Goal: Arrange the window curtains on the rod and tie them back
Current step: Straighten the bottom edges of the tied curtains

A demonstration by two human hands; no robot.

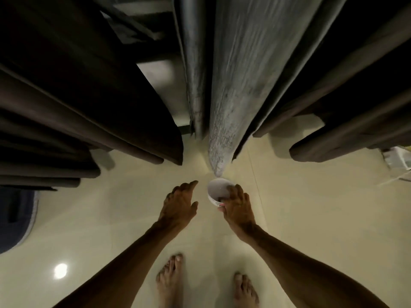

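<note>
Item: right grip, fingers curled over the near-right rim of a small white cup, clamped on its wall; thumb hidden.

Item: left grip, just left of the cup and apart from it, fingers loosely extended, holding nothing.

Container: the cup, mouth turned up toward the camera. Interior pale, no contents made out, partly covered by the fingers.

Task's thing: grey curtain, hanging in the middle, its hem just beyond the cup. Left dark curtain and right dark curtain flank it, neither touched by a hand. Rod out of view.

Beneath: glossy cream floor, with bare feet at the near edge.

Hazards, as judged:
- A rim-only hold could let the cup tip or drop.
- Anything inside would wet the grey hem or the floor, which is slippery for bare feet.
- With one hand occupied, gathering and tying the fabric would be awkward, so the cup likely wants setting down first.
</note>
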